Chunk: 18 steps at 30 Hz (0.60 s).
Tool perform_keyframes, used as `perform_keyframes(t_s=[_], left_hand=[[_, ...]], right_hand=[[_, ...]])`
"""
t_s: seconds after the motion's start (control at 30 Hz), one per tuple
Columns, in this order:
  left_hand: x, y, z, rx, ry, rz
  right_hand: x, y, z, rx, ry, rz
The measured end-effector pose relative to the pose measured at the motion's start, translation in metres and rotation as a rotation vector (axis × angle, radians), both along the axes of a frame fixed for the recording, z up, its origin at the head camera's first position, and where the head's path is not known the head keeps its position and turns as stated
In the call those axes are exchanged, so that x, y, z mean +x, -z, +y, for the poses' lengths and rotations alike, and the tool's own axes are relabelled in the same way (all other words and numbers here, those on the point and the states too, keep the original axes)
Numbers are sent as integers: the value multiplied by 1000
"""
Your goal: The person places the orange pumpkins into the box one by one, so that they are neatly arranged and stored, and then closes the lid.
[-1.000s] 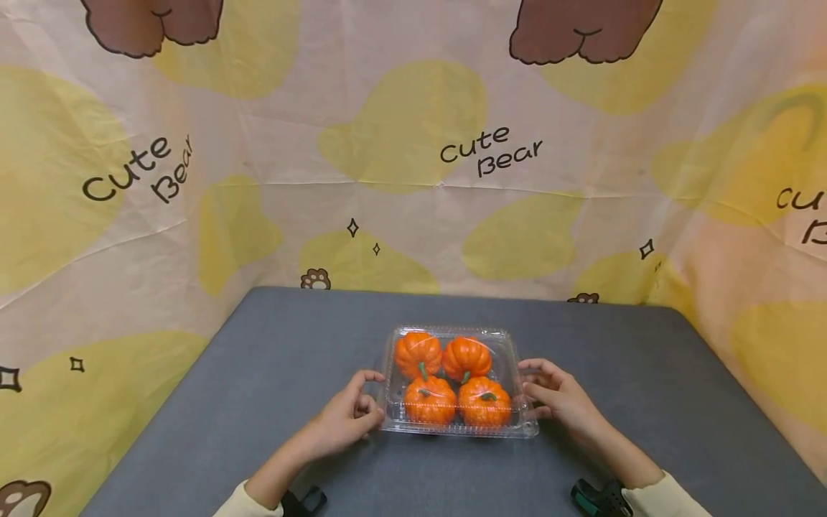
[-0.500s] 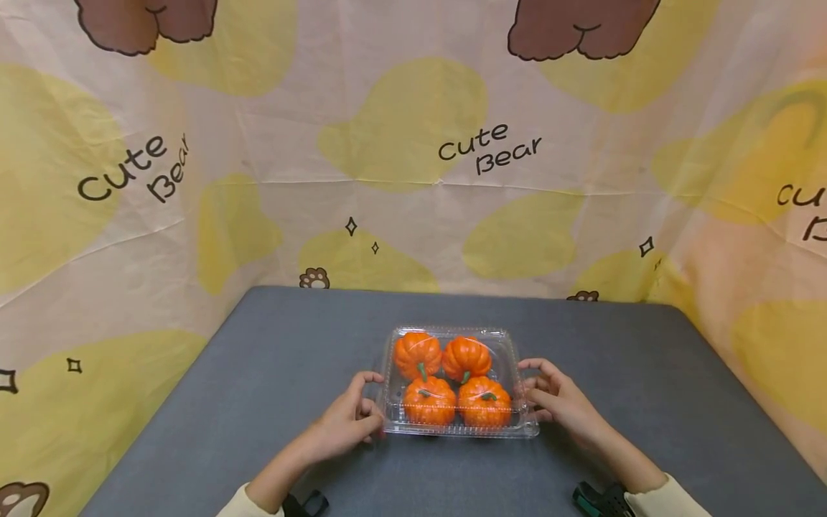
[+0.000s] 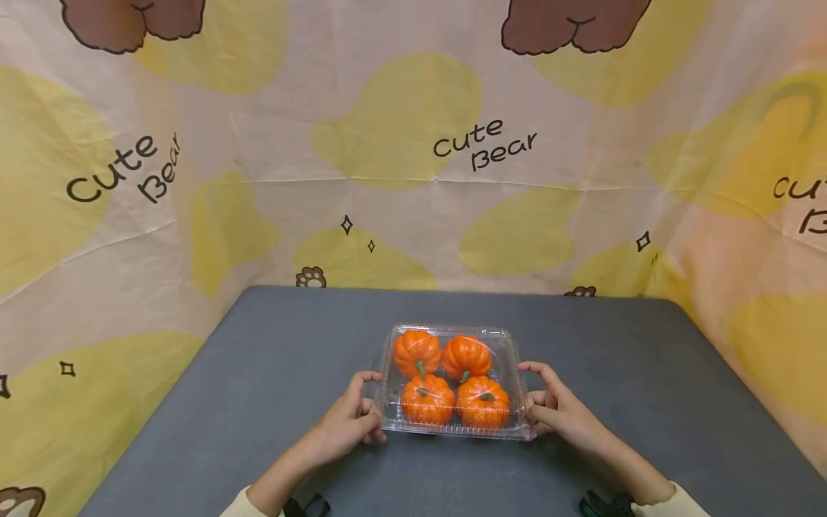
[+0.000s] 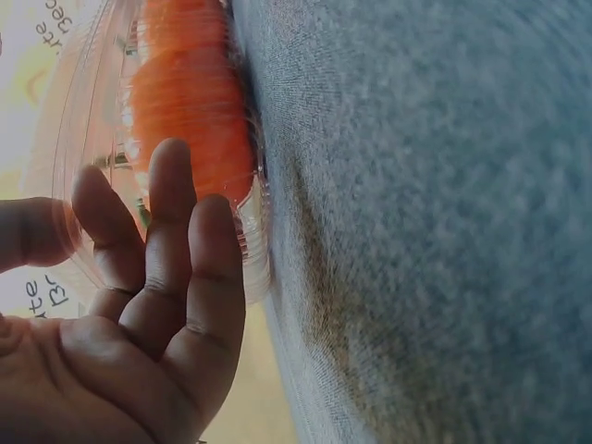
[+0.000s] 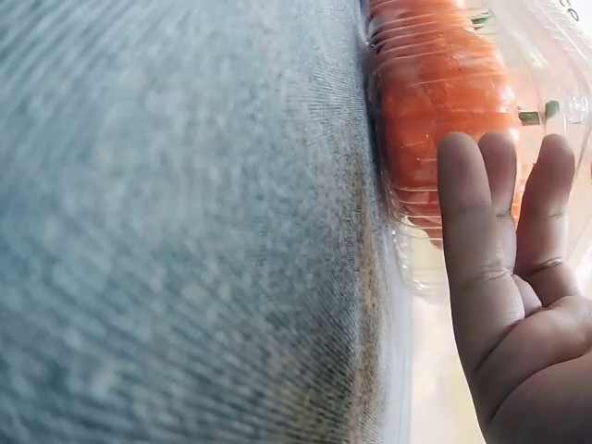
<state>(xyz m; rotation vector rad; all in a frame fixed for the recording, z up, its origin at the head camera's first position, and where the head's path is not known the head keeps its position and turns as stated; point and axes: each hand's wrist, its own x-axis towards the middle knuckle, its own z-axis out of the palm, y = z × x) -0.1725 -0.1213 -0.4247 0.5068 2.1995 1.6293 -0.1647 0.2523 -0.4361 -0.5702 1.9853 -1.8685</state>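
A clear plastic clamshell box [image 3: 455,431], its lid down, rests on the grey table. Inside sit several small orange pumpkins [image 3: 428,402] with green stems, arranged in two rows. My left hand [image 3: 341,422] is at the box's left side, index finger reaching along the edge and thumb by the front corner. On the opposite side my right hand [image 3: 568,411] touches the box, thumb near the front right corner. In the left wrist view, nearly straight fingers [image 4: 215,268] lie against the ribbed wall. The right wrist view has similarly extended fingers [image 5: 472,222] alongside the wall.
The grey table [image 3: 310,323] stretches around the box on all sides. Behind and beside it hangs a patterned cloth [image 3: 388,129] with yellow patches and "Cute Bear" lettering. A dark band [image 3: 607,504] shows at the right wrist.
My right hand has shifted slightly, its thumb now closer to the box's front right corner. The left hand and box stay almost in place; the whole view has drifted slightly.
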Motion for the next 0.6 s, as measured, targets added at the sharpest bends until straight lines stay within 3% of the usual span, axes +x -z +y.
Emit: perform_keyframes(t_s=[0.33,0.6], left_hand=[[0,3,1,30,7,-5],[0,2,3,0,-9,-11]], right_hand=[[3,1,-1,-6,-102,0],[6,1,-4,-51,-124,-42]])
